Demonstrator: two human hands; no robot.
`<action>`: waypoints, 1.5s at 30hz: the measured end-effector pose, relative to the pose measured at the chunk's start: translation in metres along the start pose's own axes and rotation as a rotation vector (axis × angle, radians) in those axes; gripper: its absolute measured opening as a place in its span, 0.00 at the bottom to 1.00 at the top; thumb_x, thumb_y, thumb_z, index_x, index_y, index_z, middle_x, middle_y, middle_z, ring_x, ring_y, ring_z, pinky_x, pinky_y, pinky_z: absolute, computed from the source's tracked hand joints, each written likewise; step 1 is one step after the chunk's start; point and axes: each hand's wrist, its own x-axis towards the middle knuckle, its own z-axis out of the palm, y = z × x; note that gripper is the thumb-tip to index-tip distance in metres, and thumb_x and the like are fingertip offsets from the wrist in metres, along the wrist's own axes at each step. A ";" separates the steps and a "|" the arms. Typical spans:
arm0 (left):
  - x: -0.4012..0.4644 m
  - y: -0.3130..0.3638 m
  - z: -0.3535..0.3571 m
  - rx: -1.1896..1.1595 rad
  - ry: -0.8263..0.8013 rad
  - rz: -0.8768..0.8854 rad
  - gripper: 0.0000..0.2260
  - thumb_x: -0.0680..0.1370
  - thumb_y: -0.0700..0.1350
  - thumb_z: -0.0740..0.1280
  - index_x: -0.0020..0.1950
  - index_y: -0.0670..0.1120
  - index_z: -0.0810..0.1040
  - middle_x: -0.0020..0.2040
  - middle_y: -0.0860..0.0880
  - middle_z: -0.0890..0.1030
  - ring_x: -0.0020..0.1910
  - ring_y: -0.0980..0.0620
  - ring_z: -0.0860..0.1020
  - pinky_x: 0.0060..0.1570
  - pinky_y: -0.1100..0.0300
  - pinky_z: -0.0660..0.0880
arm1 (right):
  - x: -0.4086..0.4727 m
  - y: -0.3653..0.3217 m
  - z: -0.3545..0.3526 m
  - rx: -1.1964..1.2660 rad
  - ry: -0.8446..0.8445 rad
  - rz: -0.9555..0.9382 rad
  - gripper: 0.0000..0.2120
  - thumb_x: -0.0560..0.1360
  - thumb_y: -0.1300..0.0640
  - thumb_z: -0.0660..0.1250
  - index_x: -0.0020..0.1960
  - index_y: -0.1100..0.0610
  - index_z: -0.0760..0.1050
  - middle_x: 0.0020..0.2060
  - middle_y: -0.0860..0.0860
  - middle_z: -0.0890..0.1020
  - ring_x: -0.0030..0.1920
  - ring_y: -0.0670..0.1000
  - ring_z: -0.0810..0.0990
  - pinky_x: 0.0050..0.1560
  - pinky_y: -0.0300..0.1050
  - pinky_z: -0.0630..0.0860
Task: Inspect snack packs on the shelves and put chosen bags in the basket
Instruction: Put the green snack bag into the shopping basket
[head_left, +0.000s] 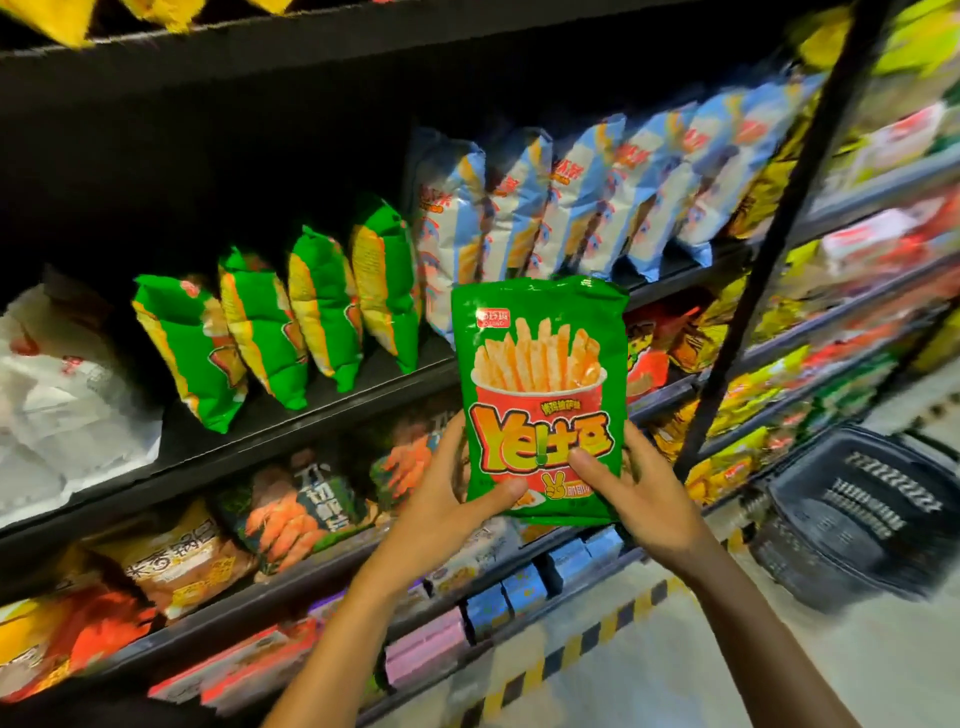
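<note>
Between my two hands, in front of the shelves, I hold a green bag of French-fry snacks (540, 395) upright with its printed face toward me. My left hand (441, 512) grips its lower left corner, thumb pressed across the front near the bottom edge and the other fingers curled behind the pack. My right hand (641, 499) grips the lower right side the same way, thumb on the front just under the yellow lettering, fingers wrapped round the back edge. The bag is clear of the shelf, raised in front of the middle shelf's front edge (291, 436).

Behind it on that middle shelf stand four more green bags (275, 322) of the same colour, leaning in a row, and to their right a row of blue-and-white snack bags (587, 202). At the far left lie white packs (62, 395). On the shelf below are bags printed with orange carrots or shrimp-like shapes (296, 509); I cannot tell which. Lower still sit small blue boxes (524, 587) and pink packs (426, 647).

A black upright post (779, 234) crosses the right side. Down on the floor to my right stands a dark plastic shopping basket (852, 525), well apart from the bag, beside yellow-and-black striped floor tape (576, 644).
</note>
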 end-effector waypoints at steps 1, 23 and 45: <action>0.010 -0.003 0.016 0.016 -0.021 0.001 0.33 0.76 0.45 0.75 0.78 0.52 0.64 0.71 0.56 0.77 0.71 0.55 0.75 0.69 0.56 0.73 | -0.003 0.004 -0.016 0.007 0.041 0.003 0.25 0.76 0.53 0.69 0.72 0.49 0.71 0.60 0.41 0.84 0.63 0.46 0.82 0.61 0.43 0.80; 0.240 -0.045 0.331 -0.086 -0.534 0.046 0.45 0.75 0.45 0.75 0.78 0.68 0.47 0.78 0.50 0.69 0.74 0.55 0.72 0.64 0.66 0.75 | -0.010 0.084 -0.318 -0.205 0.717 0.069 0.47 0.75 0.56 0.77 0.82 0.39 0.50 0.73 0.38 0.73 0.71 0.44 0.76 0.70 0.50 0.76; 0.471 -0.079 0.694 0.071 -1.006 -0.077 0.47 0.75 0.59 0.75 0.80 0.71 0.42 0.70 0.75 0.70 0.70 0.69 0.71 0.73 0.51 0.71 | 0.032 0.188 -0.664 -0.055 1.069 0.310 0.52 0.71 0.59 0.81 0.81 0.38 0.51 0.71 0.41 0.74 0.63 0.38 0.79 0.55 0.37 0.80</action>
